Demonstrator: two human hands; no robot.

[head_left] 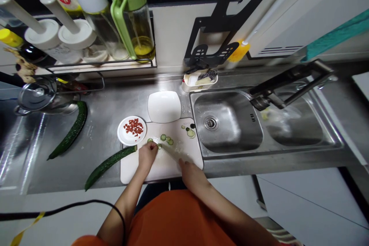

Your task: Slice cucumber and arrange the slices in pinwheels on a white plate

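A white cutting board [173, 163] lies on the steel counter in front of me. My left hand [147, 155] is closed over the cut end of a long dark green cucumber [108, 164] that sticks out left past the board. My right hand [190, 171] grips the handle of a knife [172, 153], whose blade slants up-left to the cucumber's end by my left fingers. Several thin cucumber slices [166, 138] lie on the board beyond the blade, with a few end pieces [190, 132] near its far right corner.
A small round plate of red pieces [132, 130] and an empty white square dish [164, 106] sit behind the board. A second whole cucumber [70, 132] lies to the left beside a pot lid [37, 94]. A double sink [227, 123] with faucet [288, 84] is on the right. Oil bottles stand on a rack [100, 63].
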